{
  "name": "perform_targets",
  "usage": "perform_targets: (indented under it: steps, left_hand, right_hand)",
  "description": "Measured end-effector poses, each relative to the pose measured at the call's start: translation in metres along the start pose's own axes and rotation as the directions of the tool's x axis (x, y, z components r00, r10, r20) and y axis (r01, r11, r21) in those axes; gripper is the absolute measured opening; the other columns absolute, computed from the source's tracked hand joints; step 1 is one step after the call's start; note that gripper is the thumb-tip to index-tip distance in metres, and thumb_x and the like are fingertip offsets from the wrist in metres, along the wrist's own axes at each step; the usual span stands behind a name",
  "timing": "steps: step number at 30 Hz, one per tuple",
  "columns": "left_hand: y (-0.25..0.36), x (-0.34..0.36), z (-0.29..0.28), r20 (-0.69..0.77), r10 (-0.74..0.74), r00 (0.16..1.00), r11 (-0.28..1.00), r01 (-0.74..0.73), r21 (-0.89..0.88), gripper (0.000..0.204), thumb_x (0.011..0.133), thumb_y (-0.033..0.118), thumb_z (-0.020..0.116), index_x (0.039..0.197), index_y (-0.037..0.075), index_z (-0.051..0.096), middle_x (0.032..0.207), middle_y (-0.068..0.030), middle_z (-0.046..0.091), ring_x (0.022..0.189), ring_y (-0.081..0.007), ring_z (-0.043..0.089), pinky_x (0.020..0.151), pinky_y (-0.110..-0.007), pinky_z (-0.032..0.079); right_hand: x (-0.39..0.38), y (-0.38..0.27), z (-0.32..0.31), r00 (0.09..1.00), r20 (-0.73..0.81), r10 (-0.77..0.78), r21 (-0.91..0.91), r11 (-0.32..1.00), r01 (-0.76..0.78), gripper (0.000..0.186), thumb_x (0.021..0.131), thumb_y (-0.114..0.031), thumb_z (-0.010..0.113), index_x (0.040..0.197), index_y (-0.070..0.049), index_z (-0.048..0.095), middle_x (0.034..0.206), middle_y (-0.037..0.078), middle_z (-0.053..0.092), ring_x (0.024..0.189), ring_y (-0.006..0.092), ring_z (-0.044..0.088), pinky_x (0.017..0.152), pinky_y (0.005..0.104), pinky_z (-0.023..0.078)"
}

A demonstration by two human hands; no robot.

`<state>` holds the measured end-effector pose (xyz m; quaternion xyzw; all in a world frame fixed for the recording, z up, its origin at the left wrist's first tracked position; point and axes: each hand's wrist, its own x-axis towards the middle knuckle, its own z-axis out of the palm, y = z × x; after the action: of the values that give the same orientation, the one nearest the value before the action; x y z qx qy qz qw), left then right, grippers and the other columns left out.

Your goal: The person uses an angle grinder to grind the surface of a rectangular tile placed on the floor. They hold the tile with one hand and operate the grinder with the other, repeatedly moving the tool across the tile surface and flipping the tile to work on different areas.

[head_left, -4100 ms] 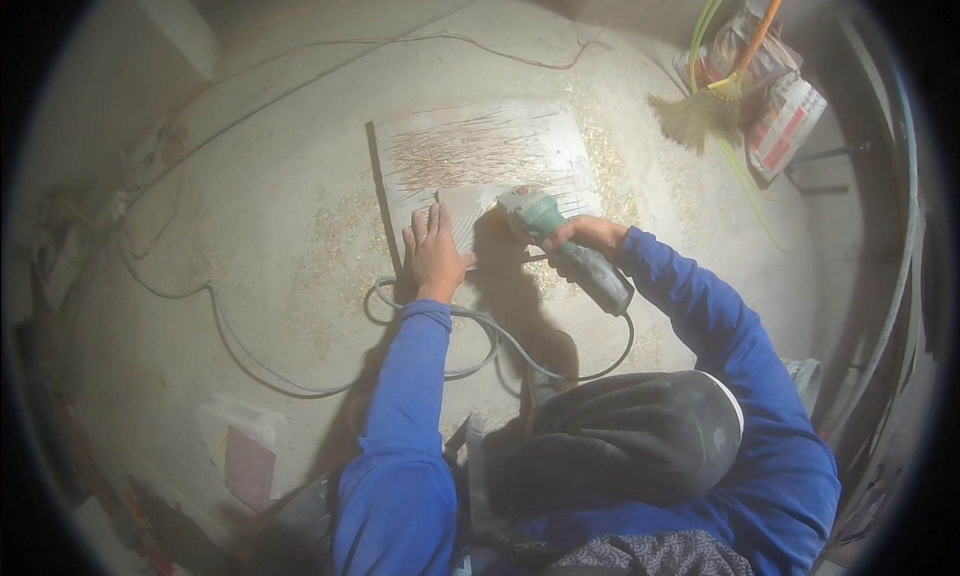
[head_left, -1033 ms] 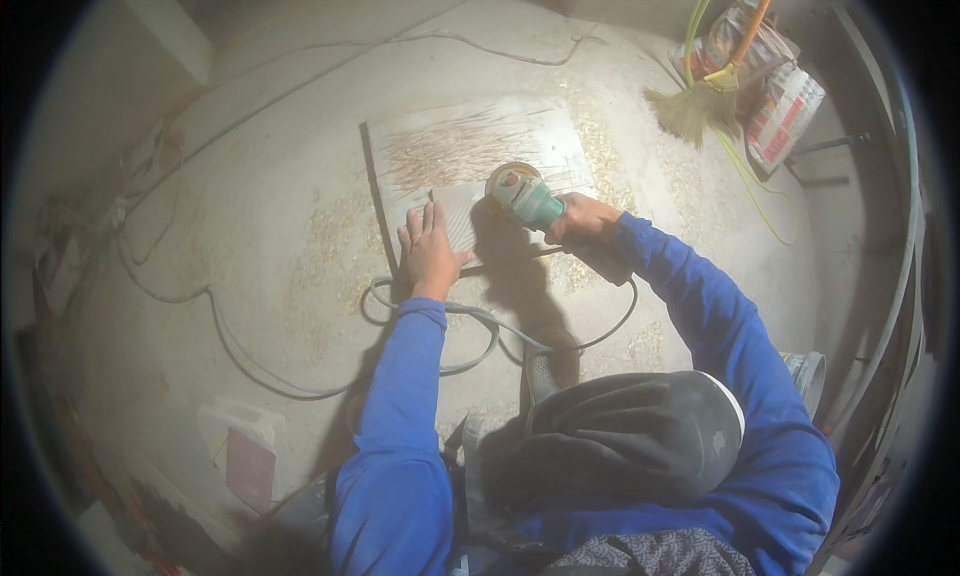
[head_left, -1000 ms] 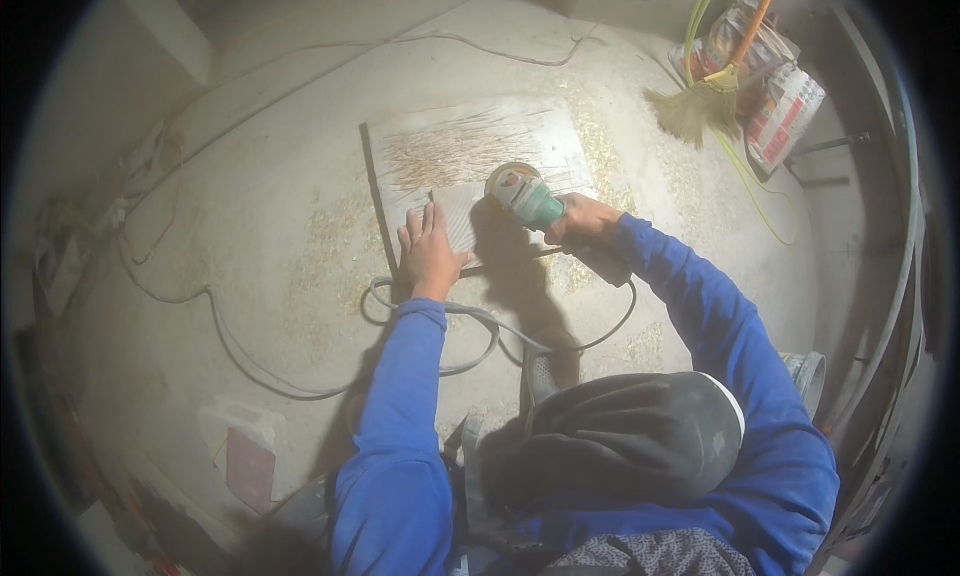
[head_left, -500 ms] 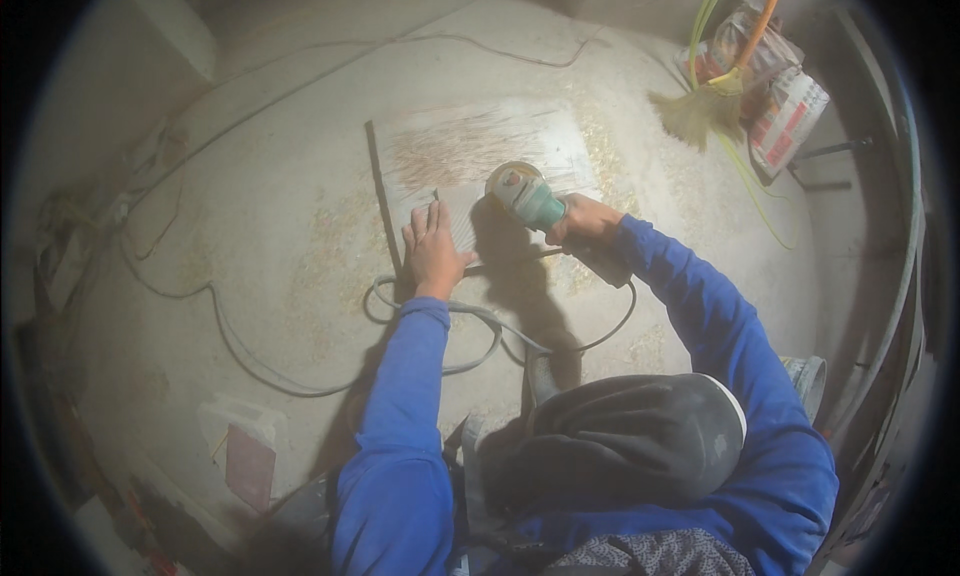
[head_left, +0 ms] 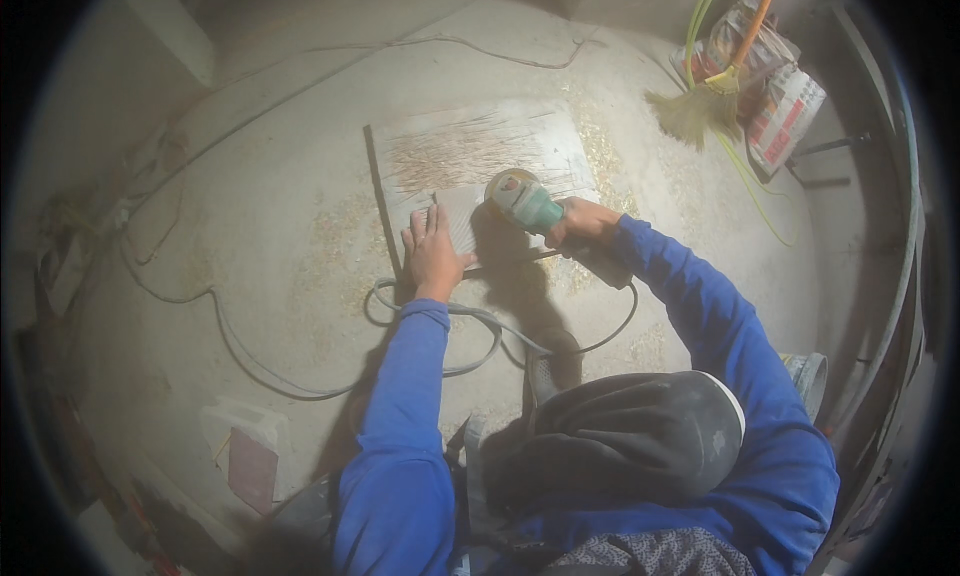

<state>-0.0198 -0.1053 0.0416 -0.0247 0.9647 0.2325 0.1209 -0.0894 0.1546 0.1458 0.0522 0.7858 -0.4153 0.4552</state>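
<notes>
A pale slab that looks like a tile (head_left: 555, 141) lies flat on the floor, its upper face covered with brownish scratch-like streaks. My left hand (head_left: 434, 253) rests on its near left part, palm down with the fingers stretched out. In my right hand (head_left: 583, 224) is a green angle grinder (head_left: 532, 206), gripped round its body. The grinder's round head (head_left: 510, 189) is over the middle of the slab; whether the disc touches the surface cannot be made out. A dark shadow falls below the tool.
A grey cable (head_left: 490, 348) loops on the floor between my arms and the slab. A straw broom (head_left: 700, 114) leans by white and red bags (head_left: 787, 121) at the far right. At the near left lies a reddish-brown piece (head_left: 252, 471). Pale crumbs are scattered around the slab.
Both hands and the grinder stay in nearly the same place. The haze over the slab has thinned, so its streaks show more sharply.
</notes>
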Motion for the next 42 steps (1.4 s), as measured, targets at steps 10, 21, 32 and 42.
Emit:
perform_targets:
  steps: [10, 21, 32, 42]
  left_hand:
    - [0.0, 0.001, 0.001, -0.008, 0.001, 1.0, 1.0, -0.001, 0.019, 0.11, 0.069, 0.035, 0.091, 0.157, 0.007, 0.033, 0.162, -0.0101, 0.037, 0.151, -0.0373, 0.027, 0.124, -0.053, 0.02]
    - [0.0, -0.001, -0.001, -0.004, 0.001, 1.0, 1.0, -0.001, 0.007, 0.108, 0.07, 0.035, 0.09, 0.157, 0.006, 0.033, 0.162, -0.0105, 0.037, 0.151, -0.0368, 0.026, 0.124, -0.053, 0.021]
    - [0.0, -0.001, 0.0, -0.025, 0.018, 1.0, 1.0, -0.018, -0.001, 0.108, 0.069, 0.035, 0.091, 0.157, 0.005, 0.034, 0.161, -0.012, 0.039, 0.151, -0.0375, 0.027, 0.124, -0.054, 0.021]
    - [0.001, -0.001, -0.002, -0.008, 0.006, 1.0, 1.0, -0.006, -0.013, 0.108, 0.069, 0.034, 0.09, 0.156, 0.004, 0.034, 0.161, -0.0123, 0.038, 0.15, -0.0381, 0.027, 0.124, -0.054, 0.021]
  right_hand:
    - [-0.01, -0.005, -0.003, 1.0, -0.004, 0.026, -0.011, 1.0, -0.026, 0.039, 0.074, -0.015, 0.08, 0.108, 0.0, 0.069, 0.084, 0.009, 0.068, 0.072, 0.018, 0.067, 0.063, 0.0322, 0.054]
    - [0.003, 0.001, -0.003, 0.998, 0.025, 0.059, -0.017, 0.998, -0.059, 0.035, 0.073, -0.018, 0.08, 0.103, -0.001, 0.073, 0.089, 0.009, 0.07, 0.08, 0.018, 0.067, 0.07, 0.0321, 0.054]
    - [-0.009, -0.006, -0.005, 0.998, -0.002, 0.063, -0.025, 0.998, -0.063, 0.037, 0.075, -0.018, 0.078, 0.107, 0.0, 0.073, 0.088, 0.01, 0.069, 0.079, 0.0185, 0.066, 0.069, 0.0326, 0.054]
    - [-0.008, -0.008, 0.002, 1.0, 0.018, -0.01, 0.028, 1.0, 0.01, 0.043, 0.073, -0.017, 0.078, 0.111, 0.0, 0.069, 0.091, 0.01, 0.068, 0.08, 0.0188, 0.065, 0.071, 0.0321, 0.053]
